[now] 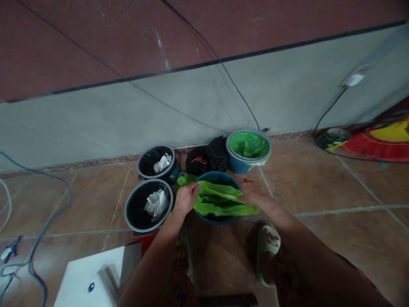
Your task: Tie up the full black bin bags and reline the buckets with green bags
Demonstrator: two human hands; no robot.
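Note:
A green plastic bag (220, 200) lies stretched across the mouth of a blue bin (217, 177) on the tiled floor. My left hand (185, 199) pinches the bag's left end, fingers closed on it. My right hand (252, 194) grips the bag's right side at the bin's rim. A second blue bin (240, 165) lined with a green bag (249, 145) stands just behind to the right. Both my feet in pale sandals show below the bin.
Two black-lined bins (148, 204) (157, 163) with crumpled white paper stand to the left. Tied black bags (207, 157) sit by the wall. A white box (89, 277) is at lower left, blue cable (41, 230) on the floor, a red and yellow object (380, 140) far right.

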